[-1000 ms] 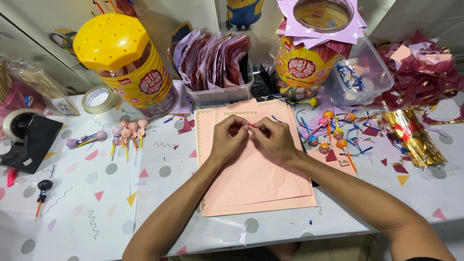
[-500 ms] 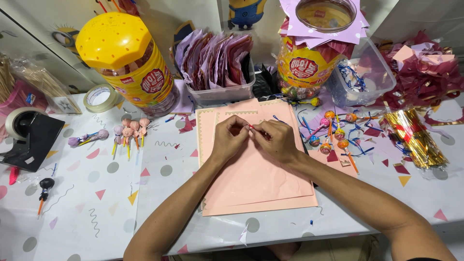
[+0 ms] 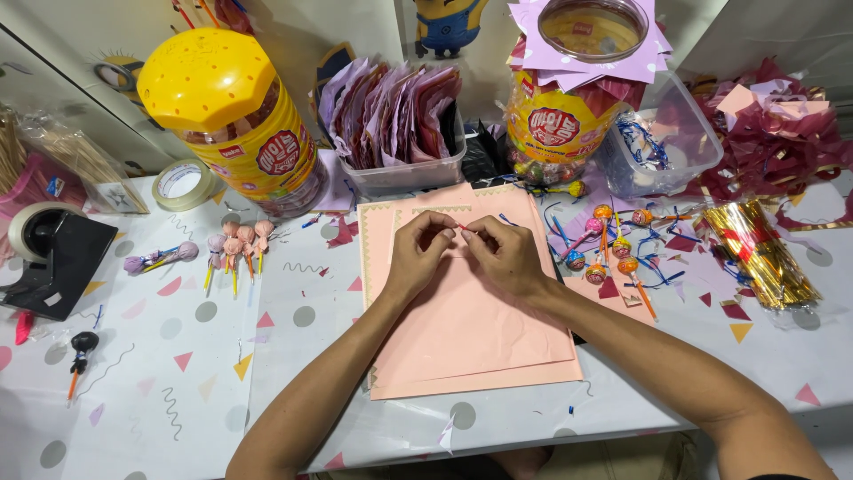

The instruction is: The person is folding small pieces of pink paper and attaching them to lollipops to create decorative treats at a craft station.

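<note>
Pinching thin red twist tie [image 3: 464,228] | both hands [image 3: 462,253] | over pink paper [image 3: 471,338]

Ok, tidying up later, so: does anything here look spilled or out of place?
Small paper scraps and blue twist ties lie scattered on the table right of the pink paper sheets, among loose lollipops. One white scrap hangs at the front edge.

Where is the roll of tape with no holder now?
In the head view, the tape roll lies on the table at far left, beside the yellow-lidded jar and behind the wrapped lollipops.
</note>
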